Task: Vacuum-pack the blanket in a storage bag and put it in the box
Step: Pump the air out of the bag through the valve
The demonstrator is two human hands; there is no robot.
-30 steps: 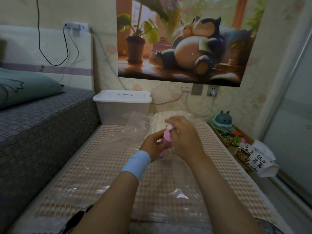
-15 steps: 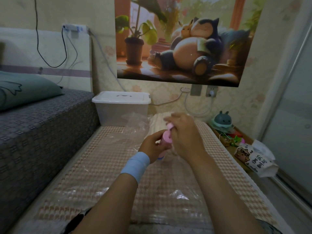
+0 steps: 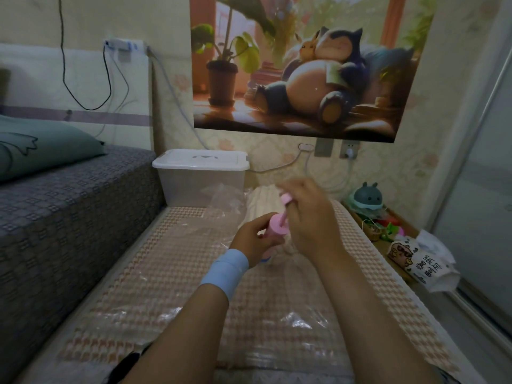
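Note:
A clear plastic storage bag (image 3: pixel 177 314) lies flat along the woven mat (image 3: pixel 155 261) in front of me. A cream folded blanket (image 3: pixel 263 203) sits at its far end, partly hidden behind my hands. My left hand (image 3: pixel 253 241) grips the barrel of a pink hand pump (image 3: pixel 273 234) standing on the bag. My right hand (image 3: pixel 310 217) pinches the pump's pink handle (image 3: pixel 286 200), raised above the barrel on its thin rod. The clear box with a white lid (image 3: pixel 201 176) stands shut beyond the mat.
A grey-covered bed (image 3: pixel 63 206) with a green pillow (image 3: pixel 36 145) runs along the left. On the right are a low shelf with a teal toy (image 3: pixel 367 196), a printed bag (image 3: pixel 418 261) and a sliding door (image 3: pixel 482 189). Cables hang on the back wall.
My right hand has lifted, pulling the pump handle up out of the barrel. My left hand has kept its grip on the barrel in the same place.

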